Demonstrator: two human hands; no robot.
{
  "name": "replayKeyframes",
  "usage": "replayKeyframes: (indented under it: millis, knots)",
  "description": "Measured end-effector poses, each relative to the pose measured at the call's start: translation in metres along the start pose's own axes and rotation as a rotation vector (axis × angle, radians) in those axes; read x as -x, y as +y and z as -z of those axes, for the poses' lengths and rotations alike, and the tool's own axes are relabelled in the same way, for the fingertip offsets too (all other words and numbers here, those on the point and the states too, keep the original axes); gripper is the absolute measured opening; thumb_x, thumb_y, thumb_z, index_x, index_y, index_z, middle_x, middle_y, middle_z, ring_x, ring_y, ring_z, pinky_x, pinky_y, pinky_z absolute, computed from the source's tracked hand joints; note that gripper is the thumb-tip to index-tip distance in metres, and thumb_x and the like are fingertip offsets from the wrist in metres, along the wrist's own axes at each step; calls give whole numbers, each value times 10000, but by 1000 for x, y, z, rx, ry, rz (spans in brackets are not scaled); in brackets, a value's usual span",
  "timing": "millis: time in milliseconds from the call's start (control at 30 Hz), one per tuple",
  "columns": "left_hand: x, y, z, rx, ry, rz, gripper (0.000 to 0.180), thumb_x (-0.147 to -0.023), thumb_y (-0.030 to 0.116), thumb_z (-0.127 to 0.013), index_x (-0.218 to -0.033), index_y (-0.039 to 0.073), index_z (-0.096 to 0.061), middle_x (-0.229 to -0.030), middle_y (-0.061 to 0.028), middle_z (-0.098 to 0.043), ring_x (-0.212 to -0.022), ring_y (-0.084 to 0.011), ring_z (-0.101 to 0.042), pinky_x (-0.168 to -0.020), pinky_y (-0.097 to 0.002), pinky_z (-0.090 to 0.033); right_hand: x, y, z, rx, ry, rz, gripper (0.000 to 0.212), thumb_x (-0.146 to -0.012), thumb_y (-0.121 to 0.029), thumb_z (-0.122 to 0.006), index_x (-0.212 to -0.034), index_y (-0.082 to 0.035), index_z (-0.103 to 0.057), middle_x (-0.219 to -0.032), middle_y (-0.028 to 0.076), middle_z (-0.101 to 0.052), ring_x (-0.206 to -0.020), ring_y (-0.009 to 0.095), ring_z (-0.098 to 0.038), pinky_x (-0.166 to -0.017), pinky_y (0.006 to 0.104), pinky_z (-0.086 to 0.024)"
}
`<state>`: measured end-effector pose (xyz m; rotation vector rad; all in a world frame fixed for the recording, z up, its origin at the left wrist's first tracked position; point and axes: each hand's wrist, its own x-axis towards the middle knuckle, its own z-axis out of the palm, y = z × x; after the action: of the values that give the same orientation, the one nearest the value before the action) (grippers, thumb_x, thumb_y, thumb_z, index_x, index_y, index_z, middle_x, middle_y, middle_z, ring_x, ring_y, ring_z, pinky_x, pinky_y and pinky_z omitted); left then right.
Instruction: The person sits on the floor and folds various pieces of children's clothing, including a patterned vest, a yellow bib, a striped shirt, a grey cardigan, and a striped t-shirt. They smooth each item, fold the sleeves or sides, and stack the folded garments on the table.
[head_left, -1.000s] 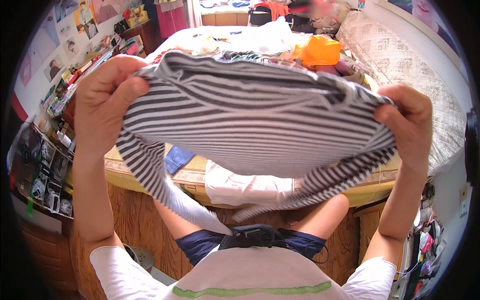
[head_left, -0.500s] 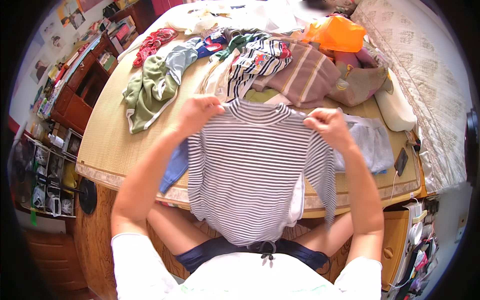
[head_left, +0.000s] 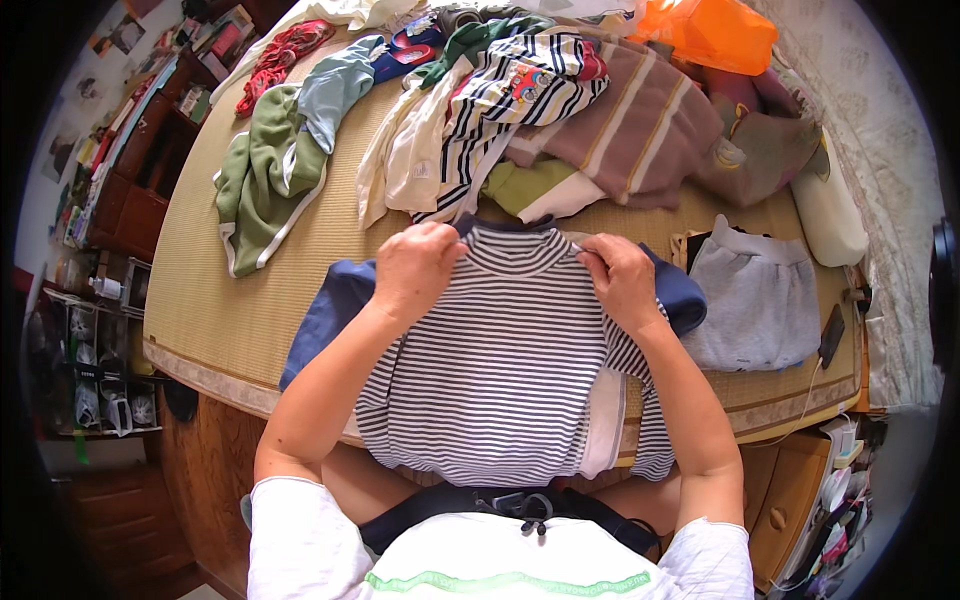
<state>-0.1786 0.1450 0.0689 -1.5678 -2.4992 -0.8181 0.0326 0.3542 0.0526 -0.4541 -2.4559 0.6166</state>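
Observation:
A black-and-white striped high-neck shirt (head_left: 490, 370) hangs spread between my hands, its collar at the top. My left hand (head_left: 415, 265) pinches it at the left shoulder beside the collar. At the other shoulder, my right hand (head_left: 622, 278) is closed on the fabric. Beneath the shirt lies a blue garment (head_left: 330, 305), whose sleeves stick out on both sides; its dark collar shows just behind the striped one. A pale garment edge (head_left: 604, 420) hangs below the shirt's right side. Both lower ends of the striped shirt drape over the bed's near edge toward my lap.
Heaped clothes lie across the mat-covered bed (head_left: 190, 290): a green garment (head_left: 275, 170), a striped brown sweater (head_left: 650, 120), an orange bag (head_left: 710, 35). Folded grey trousers (head_left: 755, 295) lie at right, near a phone (head_left: 832, 335) on a cable. A wooden cabinet (head_left: 790, 495) stands lower right.
My hands have come closer together and lowered the striped shirt onto the blue garment, which now shows on both sides. My view has shifted, with the bed closer.

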Motion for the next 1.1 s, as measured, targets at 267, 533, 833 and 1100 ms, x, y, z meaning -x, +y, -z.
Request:
replayKeyframes:
  millis: [267,533,833,1100]
  knots:
    - [-3,-12,-6,-129,-160,186,183,-874,247,-740,-978,97,-725,-1108,-96,-653,-977,-338,-654,-854,-462,-524,-9,22,-32,132,-1,53,126,-766,-108,-773,-848,-82,-681,-946,57,-671,-991,282,-604,-839,446,-456]
    - [0,-29,18,44,-310,141,239,-764,227,-832,-897,52,-738,-879,-129,-683,-884,-346,-682,-819,-452,-519,-1,3,7,125,-67,109,144,-762,-80,-758,-862,-81,-655,-917,63,-670,-952,288,-607,-870,424,-424]
    - [48,-1,64,366,-77,-56,164,-739,17,-812,-861,-5,-704,-958,-96,-691,-779,-232,-677,-741,-319,-550,36,-52,73,65,163,332,120,-788,-55,-735,-869,-67,-648,-963,78,-697,-961,298,-642,-925,419,-455]
    - [85,57,147,734,54,132,107,-807,-13,-790,-901,-40,-747,-844,-49,-736,-759,-79,-642,-704,-226,-524,65,-114,124,-250,308,60,143,-790,67,-709,-903,-17,-683,-922,104,-712,-910,267,-669,-898,353,-492]
